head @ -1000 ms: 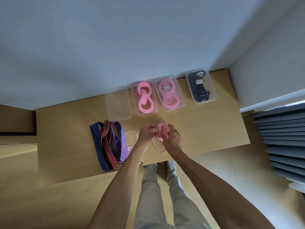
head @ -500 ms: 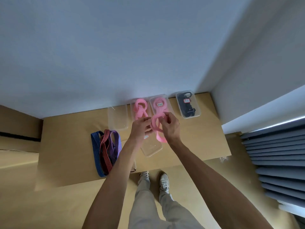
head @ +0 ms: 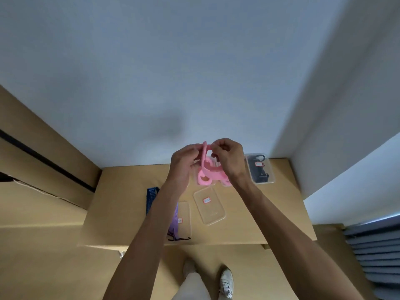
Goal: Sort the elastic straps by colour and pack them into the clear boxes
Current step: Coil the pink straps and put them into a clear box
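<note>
A pink elastic strap hangs in the air above the back of the wooden table, pinched at its top by my left hand and my right hand. Behind it, pink straps lie in clear boxes, mostly hidden by my hands. A clear box with a black strap stands at the back right. An empty clear box with a red label lies in the middle. Blue and purple striped straps lie at the left, partly under my left forearm.
A second clear labelled lid or box lies near the table's front edge next to the purple strap. A white wall rises behind the table and at the right. My shoes stand on the floor below. Grey slats are at the far right.
Both hands have lifted the pink strap up off the middle clear box and away from the table. The camera has tilted, so the table now sits lower in view.
</note>
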